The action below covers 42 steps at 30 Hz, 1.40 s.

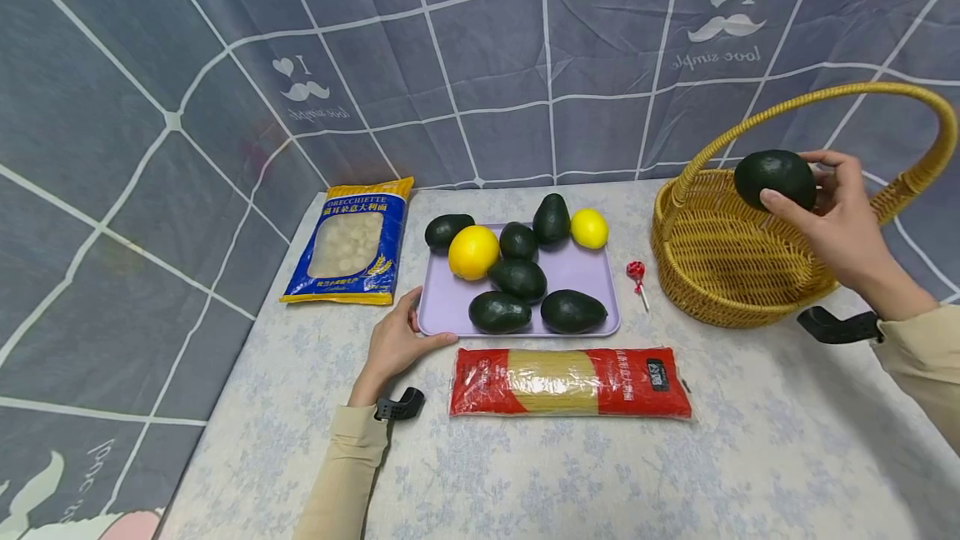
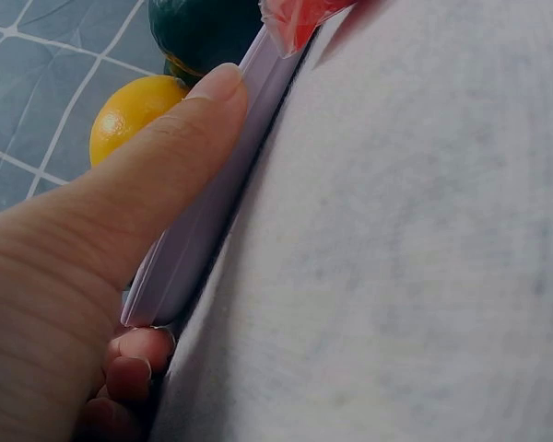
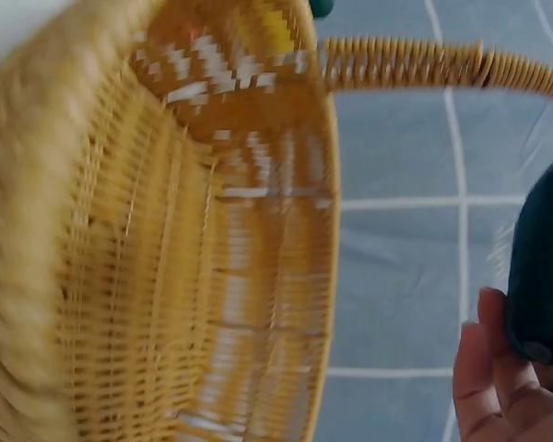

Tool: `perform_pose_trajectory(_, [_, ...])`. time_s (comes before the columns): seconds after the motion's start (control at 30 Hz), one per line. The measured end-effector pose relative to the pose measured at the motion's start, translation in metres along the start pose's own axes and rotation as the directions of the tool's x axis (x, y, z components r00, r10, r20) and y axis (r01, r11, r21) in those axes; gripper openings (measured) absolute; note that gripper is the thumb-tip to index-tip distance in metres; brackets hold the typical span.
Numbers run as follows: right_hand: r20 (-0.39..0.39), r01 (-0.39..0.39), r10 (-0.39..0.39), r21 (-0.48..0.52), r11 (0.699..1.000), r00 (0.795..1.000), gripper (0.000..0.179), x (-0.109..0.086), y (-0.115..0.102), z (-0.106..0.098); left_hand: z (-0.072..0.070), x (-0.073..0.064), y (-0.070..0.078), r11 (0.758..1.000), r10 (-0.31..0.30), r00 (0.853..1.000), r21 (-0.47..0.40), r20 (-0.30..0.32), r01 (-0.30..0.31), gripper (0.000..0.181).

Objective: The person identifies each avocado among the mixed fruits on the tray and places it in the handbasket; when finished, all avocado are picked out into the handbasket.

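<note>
My right hand (image 1: 832,215) grips a dark green avocado (image 1: 775,178) over the yellow wicker basket (image 1: 720,273) at the right; in the right wrist view the avocado (image 3: 544,267) shows at the edge above my fingers (image 3: 488,378), with the basket's (image 3: 166,276) inside below. My left hand (image 1: 397,344) holds the front left corner of the lilac tray (image 1: 450,307), thumb along its front edge. In the left wrist view the thumb (image 2: 166,166) lies on the tray rim (image 2: 212,230) and the fingers curl under it. The tray carries several avocados (image 1: 519,277) and two lemons (image 1: 473,252).
A red pack of spaghetti (image 1: 570,382) lies in front of the tray. A blue pasta bag (image 1: 352,244) lies at its left. A red lollipop (image 1: 637,273) rests between tray and basket. A grey checked curtain hangs behind the flowered tablecloth.
</note>
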State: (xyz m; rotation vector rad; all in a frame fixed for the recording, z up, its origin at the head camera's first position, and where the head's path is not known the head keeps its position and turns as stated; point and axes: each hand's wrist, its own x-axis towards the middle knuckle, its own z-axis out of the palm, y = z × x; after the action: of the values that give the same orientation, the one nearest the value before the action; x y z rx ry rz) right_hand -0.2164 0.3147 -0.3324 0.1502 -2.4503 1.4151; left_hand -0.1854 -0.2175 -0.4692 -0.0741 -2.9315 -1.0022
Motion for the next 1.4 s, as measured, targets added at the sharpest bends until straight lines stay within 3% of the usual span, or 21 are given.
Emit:
perform_pose_trajectory(0.17, [0.085,-0.114,0.122,-0.093,0.989,0.989,0.057,0.021,0.011,-0.006,-0.001,-0.001,0.0,1.0,0.002,1.0,-0.002,-0.001,-0.002,0.106])
perform_pose_trajectory(0.4, [0.213,-0.151,0.196,-0.214,0.965,0.957,0.073,0.049,0.029,-0.005,-0.001,-0.001,0.002,1.0,0.01,1.0,-0.002,-0.003,-0.01,0.105])
perform_pose_trajectory(0.77, [0.441,-0.122,0.287,-0.366,0.922,0.85,0.085,0.072,0.048,0.015,0.0,-0.001,0.0,1.0,0.007,1.0,-0.002,-0.001,-0.007,0.106])
perform_pose_trajectory(0.87, [0.461,-0.113,0.301,-0.392,0.913,0.835,0.085,0.077,0.052,0.02,0.001,-0.001,0.0,1.0,0.002,1.0,-0.001,-0.001,-0.002,0.106])
perform_pose_trajectory(1.07, [0.474,-0.085,0.289,-0.405,0.91,0.832,0.082,0.082,0.059,0.028,0.001,-0.002,0.001,1.0,-0.006,1.0,-0.005,0.007,0.006,0.107])
perform_pose_trajectory(1.3, [0.455,-0.075,0.273,-0.407,0.91,0.848,0.078,0.085,0.068,0.034,0.0,-0.002,0.001,1.0,-0.003,1.0,0.001,0.005,0.003,0.106])
perform_pose_trajectory(1.4, [0.456,-0.089,0.278,-0.393,0.915,0.846,0.078,0.084,0.072,0.035,0.0,-0.002,0.0,1.0,-0.003,1.0,0.001,0.006,0.003,0.106])
